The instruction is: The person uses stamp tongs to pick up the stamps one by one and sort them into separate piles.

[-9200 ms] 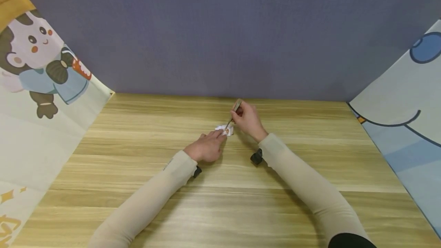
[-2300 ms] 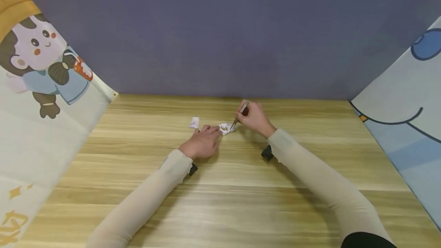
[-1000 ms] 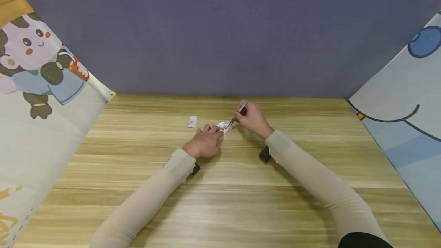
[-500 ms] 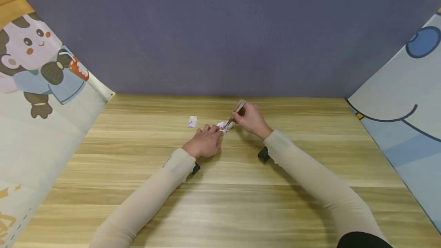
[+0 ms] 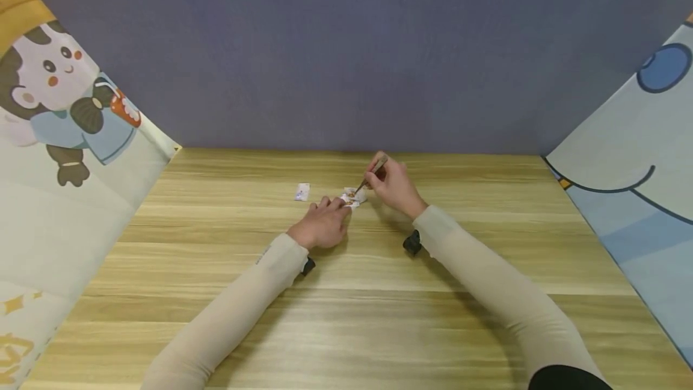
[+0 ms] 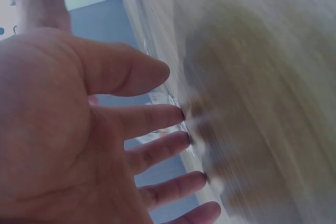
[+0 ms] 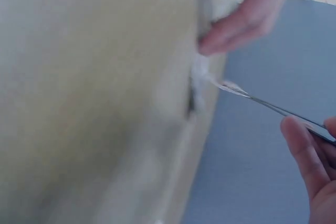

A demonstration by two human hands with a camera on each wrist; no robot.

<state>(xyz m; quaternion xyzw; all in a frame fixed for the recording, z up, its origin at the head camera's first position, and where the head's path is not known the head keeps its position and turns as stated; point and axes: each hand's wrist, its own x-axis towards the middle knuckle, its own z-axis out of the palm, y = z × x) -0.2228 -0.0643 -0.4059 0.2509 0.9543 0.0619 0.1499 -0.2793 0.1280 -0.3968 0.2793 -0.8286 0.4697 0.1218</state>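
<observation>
My right hand [image 5: 394, 186] pinches a pair of metal tweezers [image 5: 376, 172]. In the right wrist view the tweezers [image 7: 278, 109] grip a small white card [image 7: 233, 88], one end raised above the tabletop. Below the tips lies a loose pile of tiny printed playing cards [image 5: 353, 202]. My left hand [image 5: 322, 225] rests at the near left edge of that pile, its fingertips on it. In the left wrist view the left hand [image 6: 100, 129] has its fingers extended down to the table. A single tiny card [image 5: 302, 192] lies apart, left of the pile.
Everything lies on a wood-grain tabletop [image 5: 357, 324] near its far edge. A dark blue-grey panel [image 5: 346, 59] rises behind that edge. Printed cartoon cloths flank the left [image 5: 65, 215] and right [image 5: 639, 155].
A single card now lies left of the pile, absent 9.2 seconds ago. Over the last second, the tweezers shift slightly left and away, and a card lifts from the pile. The left hand stays put.
</observation>
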